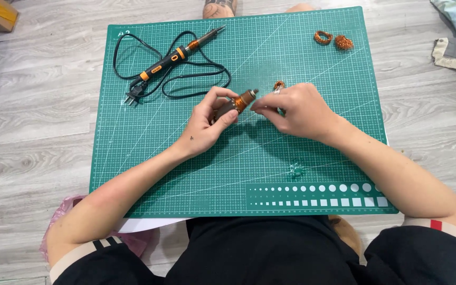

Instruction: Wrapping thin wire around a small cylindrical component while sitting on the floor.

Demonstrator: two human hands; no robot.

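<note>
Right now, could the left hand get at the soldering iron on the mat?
Probably not at once: the left hand has a grip on a small motor. Otherwise the way to the soldering iron looks free across the mat.

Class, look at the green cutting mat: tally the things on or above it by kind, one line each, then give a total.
Loose tangles of copper wire: 3
Black-and-orange soldering iron with cord: 1
Dark cylindrical motor core wound with copper wire, held in the left hand and touched by the right hand: 1
Total: 5
</note>
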